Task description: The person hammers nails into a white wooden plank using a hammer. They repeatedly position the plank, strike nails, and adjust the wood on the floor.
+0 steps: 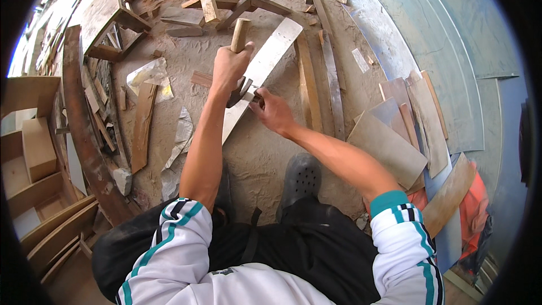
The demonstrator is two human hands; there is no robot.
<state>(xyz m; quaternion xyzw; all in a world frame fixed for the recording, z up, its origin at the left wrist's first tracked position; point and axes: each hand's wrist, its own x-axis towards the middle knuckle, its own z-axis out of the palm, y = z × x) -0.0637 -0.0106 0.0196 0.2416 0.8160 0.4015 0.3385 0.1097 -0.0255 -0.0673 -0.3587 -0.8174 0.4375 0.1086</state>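
My left hand (230,68) is closed around the wooden handle of a hammer (240,33). The handle's end sticks up past my fist, and the dark metal head hangs low beside a long white board (278,45). This board lies slantwise on the ground in front of my feet. At its right edge, close to the hammer head, my right hand (274,112) has its fingers curled together in a pinch. A small dark piece shows at those fingertips, too small to make out.
A brown plank (144,127) and crumpled sheeting (182,130) lie to the left. Long timber strips (307,79) run right of the board. Flat panels (389,144) are stacked at the right, wooden boxes (39,197) at the left. A wooden frame (248,3) lies ahead.
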